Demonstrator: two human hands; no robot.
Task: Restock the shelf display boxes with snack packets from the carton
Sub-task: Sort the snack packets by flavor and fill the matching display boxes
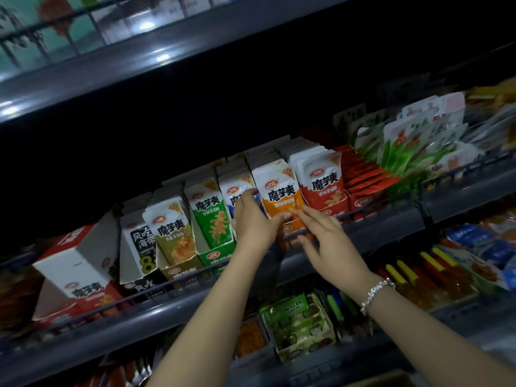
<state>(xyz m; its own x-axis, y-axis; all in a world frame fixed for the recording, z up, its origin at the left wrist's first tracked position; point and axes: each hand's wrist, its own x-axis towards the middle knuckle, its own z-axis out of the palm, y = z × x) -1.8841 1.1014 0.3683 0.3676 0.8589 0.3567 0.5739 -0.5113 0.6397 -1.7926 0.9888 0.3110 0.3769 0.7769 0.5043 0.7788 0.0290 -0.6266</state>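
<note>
Head view, left hand (252, 222) and right hand (321, 233) grasping orange packets (282, 195), seemingly in shelf display box (290, 231).

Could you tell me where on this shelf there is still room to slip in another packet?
Little room: the display boxes from the green box to the red box stand packed. Both hands cover the orange box. The tipped carton at the left looks open.

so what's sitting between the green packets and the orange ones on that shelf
In the head view, a row of blue-and-white packets stands between the green packets and the orange packets, mostly hidden behind the left hand.
</note>
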